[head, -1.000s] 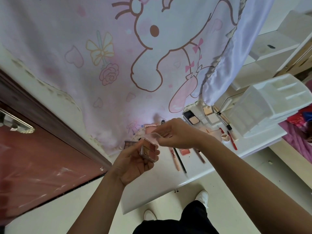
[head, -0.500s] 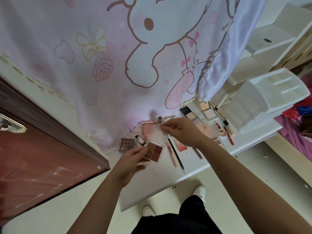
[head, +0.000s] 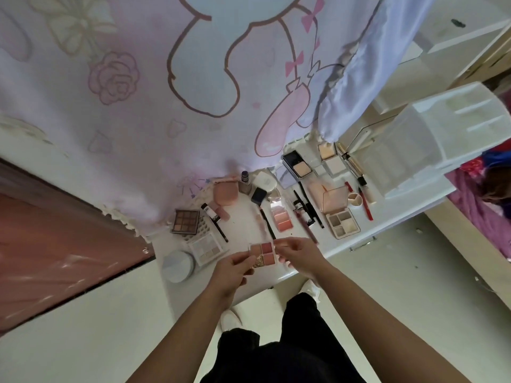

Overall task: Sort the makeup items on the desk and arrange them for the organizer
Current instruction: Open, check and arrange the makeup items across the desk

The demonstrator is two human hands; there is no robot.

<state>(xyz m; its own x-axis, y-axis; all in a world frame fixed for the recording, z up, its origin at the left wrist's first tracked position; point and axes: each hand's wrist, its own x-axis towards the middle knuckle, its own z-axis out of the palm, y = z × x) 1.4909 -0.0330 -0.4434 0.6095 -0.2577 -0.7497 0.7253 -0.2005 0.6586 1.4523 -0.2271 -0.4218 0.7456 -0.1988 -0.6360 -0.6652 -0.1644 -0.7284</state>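
Quad palette [head: 261,255] held over near edge of tabletop [head: 243,230], pinched from both sides: left grip [head: 231,272] on near-left corner, right grip [head: 300,254] fingertips on right rim. Bare strip of tabletop just beyond, between pale palette [head: 208,248] on my left and black pencil [head: 266,222] ahead. Round white jar [head: 178,265] by left corner. Organizer [head: 431,139] well apart, far right. Quad palette: four square pans, pinks and mauve, one gold glitter, clear frame
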